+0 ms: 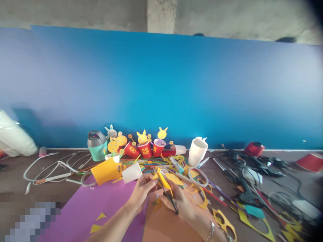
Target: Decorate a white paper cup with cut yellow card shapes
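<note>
My left hand [144, 190] is closed, its thumb and fingers pinching a small piece of yellow paper [164, 180] near its edge. My right hand [178, 198] is wrapped round the black-handled scissors [169, 199], whose blades point up and left against the yellow paper. Beneath the hands lie a purple sheet [106, 201] on the left and an orange-brown sheet [164, 222] on the right. Two small yellow scraps [96, 229] rest on the purple sheet. A white paper cup [132, 172] lies on its side just left of my left hand.
Red cups [145, 150] with yellow animal faces stand along the blue partition [161, 84]. Stacked white cups [198, 152] are right of them. A teal bucket [98, 149] and white cables stand left; a black glue gun [248, 191], cables and cut yellow sheets lie right.
</note>
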